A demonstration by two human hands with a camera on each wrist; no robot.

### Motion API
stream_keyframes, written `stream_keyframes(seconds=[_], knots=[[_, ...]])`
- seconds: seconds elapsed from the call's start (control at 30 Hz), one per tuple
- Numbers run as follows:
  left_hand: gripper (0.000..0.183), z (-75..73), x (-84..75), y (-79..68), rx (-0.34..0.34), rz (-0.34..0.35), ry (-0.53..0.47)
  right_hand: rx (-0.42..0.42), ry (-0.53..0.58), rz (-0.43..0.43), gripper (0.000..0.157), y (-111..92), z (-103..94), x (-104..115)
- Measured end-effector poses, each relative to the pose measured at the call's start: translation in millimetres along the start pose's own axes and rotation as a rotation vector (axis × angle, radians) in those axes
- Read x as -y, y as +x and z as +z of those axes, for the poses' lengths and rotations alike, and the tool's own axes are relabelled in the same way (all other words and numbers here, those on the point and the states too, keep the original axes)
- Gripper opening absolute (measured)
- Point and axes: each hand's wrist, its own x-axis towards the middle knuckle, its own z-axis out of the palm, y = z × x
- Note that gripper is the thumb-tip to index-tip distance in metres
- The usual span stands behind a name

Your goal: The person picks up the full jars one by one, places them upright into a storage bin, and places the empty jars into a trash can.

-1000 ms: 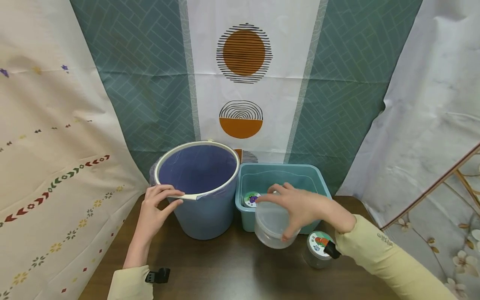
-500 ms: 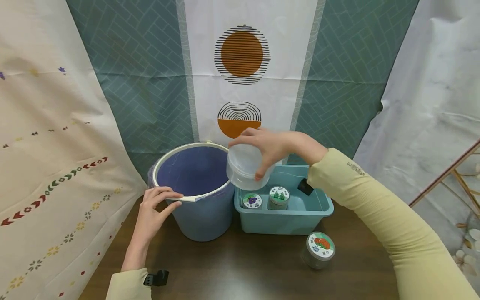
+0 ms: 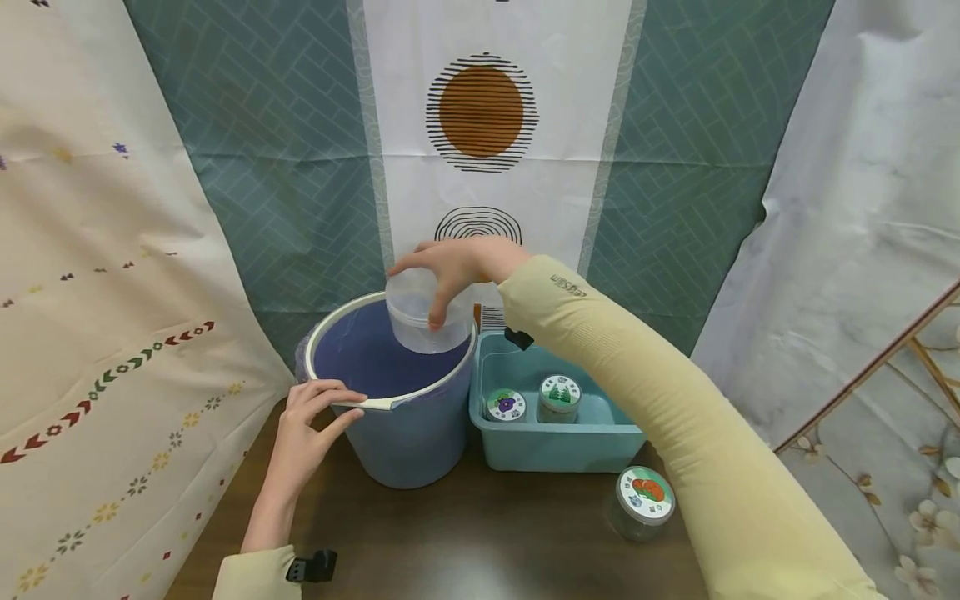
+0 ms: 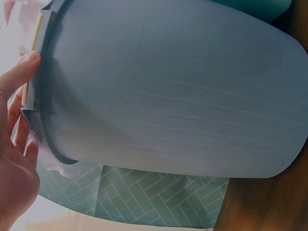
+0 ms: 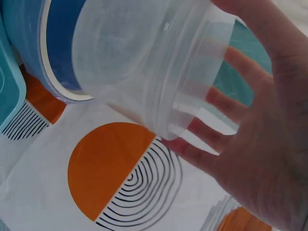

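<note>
Your left hand point(image 3: 306, 427) pinches the pale rim point(image 3: 379, 403) of the blue bin point(image 3: 408, 450). Your right hand point(image 3: 456, 268) grips a translucent jar point(image 3: 414, 332) over the bin's opening point(image 3: 356, 358). Two labelled jars point(image 3: 559, 400) stand in the teal tub point(image 3: 558, 451); a third jar point(image 3: 645, 497) stands on the brown table point(image 3: 465, 546) nearby.

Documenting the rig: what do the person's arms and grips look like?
Left sleeve and right sleeve: both pale yellow. Dark lettering marks the right one near its wrist end. A small black box sits by the left wrist, another by the right. Left grip and right grip: bare hands, no gloves.
</note>
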Motion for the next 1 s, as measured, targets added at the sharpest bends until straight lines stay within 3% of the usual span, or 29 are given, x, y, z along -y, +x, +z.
stream_keyframes(seconds=[0.33, 0.6, 0.83, 1.0], knots=[[0.028, -3.9, -1.2, -4.5, 0.002, -0.025, 0.009, -0.050, -0.101, -0.029, 0.098, 46.5, 8.7, 8.7], [0.029, -4.3, -2.2, -0.1, -0.011, 0.006, 0.004, -0.122, -0.038, -0.050, 0.096, 73.8, 17.0, 8.5], [0.029, 0.8, -0.2, 0.8, 0.001, 0.033, 0.004, -0.103, 0.008, -0.041, 0.093, 97.0, 42.5, 2.1], [0.029, 0.7, 0.2, -0.3, 0.004, 0.009, 0.005, -0.112, 0.013, -0.049, 0.091, 108.7, 61.5, 5.3]])
